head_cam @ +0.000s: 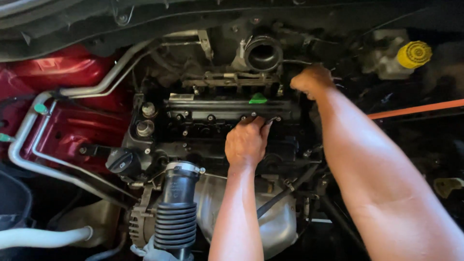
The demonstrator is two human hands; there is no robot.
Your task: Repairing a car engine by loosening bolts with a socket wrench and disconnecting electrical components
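I look down into a car's engine bay. My left hand [247,140] rests on the black valve cover [203,116], its fingers curled around something small at the cover's front right; what it holds is hidden. My right hand [311,79] reaches further back, closed at the right rear corner of the engine beside the intake manifold; its fingertips are out of sight. A green clip [257,99] sits on the cover between the hands.
A round open throttle body [263,53] sits at the back. A ribbed black intake hose [176,217] and a metal heat shield [280,222] lie in front. The oil cap [123,162], silver pipes [29,145], a yellow reservoir cap [414,54] and an orange strap [415,109] surround the engine.
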